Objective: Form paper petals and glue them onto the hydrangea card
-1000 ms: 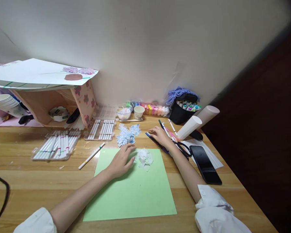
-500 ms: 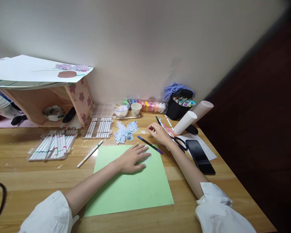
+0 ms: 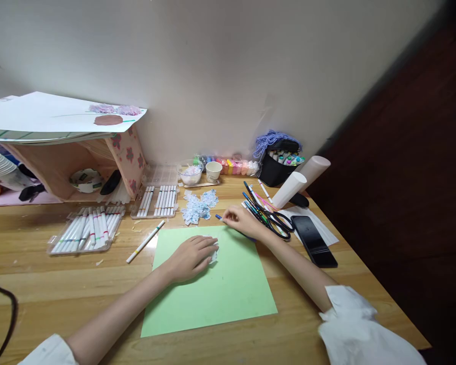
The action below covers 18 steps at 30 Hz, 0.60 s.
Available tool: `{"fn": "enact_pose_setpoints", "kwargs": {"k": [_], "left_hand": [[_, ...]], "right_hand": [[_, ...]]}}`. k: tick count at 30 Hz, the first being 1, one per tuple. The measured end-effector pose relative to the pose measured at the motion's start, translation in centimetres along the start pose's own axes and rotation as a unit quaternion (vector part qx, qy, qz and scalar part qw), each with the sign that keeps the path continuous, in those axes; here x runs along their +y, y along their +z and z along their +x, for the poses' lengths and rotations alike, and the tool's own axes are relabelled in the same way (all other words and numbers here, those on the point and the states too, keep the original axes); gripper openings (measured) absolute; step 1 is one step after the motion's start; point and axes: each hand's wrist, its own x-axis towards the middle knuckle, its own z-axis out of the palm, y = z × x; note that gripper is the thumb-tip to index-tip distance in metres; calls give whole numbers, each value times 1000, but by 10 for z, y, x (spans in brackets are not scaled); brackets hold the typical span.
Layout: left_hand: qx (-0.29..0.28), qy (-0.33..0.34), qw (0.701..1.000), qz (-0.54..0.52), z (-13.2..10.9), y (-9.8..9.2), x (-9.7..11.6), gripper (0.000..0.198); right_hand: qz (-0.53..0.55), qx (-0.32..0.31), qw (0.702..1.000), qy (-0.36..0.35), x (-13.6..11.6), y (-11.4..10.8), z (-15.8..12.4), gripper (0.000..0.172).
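On the far half of the green paper sheet (image 3: 213,299), white paper scraps (image 3: 214,257) lie partly under the person's left hand (image 3: 192,258), mostly hidden. That hand's fingers are extended side by side, palm down, apparently so the light scraps sit together. At the sheet's far right corner, the right hand (image 3: 243,220) is over a blue pen (image 3: 218,217), one end showing past it; its fingers curl toward the thumb, but I cannot tell whether they pinch anything. Just beyond the sheet's far edge, torn blue-and-white paper pieces (image 3: 196,207) sit heaped on the bench (image 3: 79,284), probably for easy reach. Left of the sheet, a yellow-banded white marker (image 3: 146,242) lies loose, while others rest upright-aligned in a clear plastic case (image 3: 152,217), likely to keep them sorted. Right of the sheet are black-handled scissors (image 3: 275,215) and a phone (image 3: 314,241). Farther beyond the sheet, a clear bowl (image 3: 190,181) contains more pieces, beside a paper cup (image 3: 213,173).
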Motion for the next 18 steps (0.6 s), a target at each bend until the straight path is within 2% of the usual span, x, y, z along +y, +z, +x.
{"fn": "enact_pose_setpoints", "kwargs": {"k": [2, 3, 5, 7, 8, 10, 12, 15, 18], "left_hand": [[27, -14, 1000, 1, -4, 0, -2, 39], [43, -23, 999, 1, -5, 0, -3, 38], [74, -43, 996, 0, -7, 1, -4, 35], [96, -55, 994, -3, -8, 3, -5, 31], [102, -58, 993, -5, -8, 3, -5, 30], [112, -59, 992, -8, -8, 5, -7, 26], [133, -62, 989, 0, -6, 6, -8, 23], [174, -65, 981, 46, 1, 10, -11, 27], [178, -67, 974, 121, 9, 13, -15, 34]], "right_hand": [[11, -37, 998, -53, -12, 5, -19, 6], [6, -27, 998, -60, -15, 7, -27, 10], [-16, 34, 999, -22, -12, 12, -38, 20], [-61, 97, 992, 43, -1, 16, -44, 21], [-80, 109, 988, 69, 5, 18, -45, 19], [-99, 111, 984, 93, 16, 20, -46, 9], [-92, 106, 985, 97, 19, 20, -49, 7], [-27, 72, 994, 81, 7, 18, -56, 10], [83, 47, 994, 55, -12, 13, -63, 13]]}}
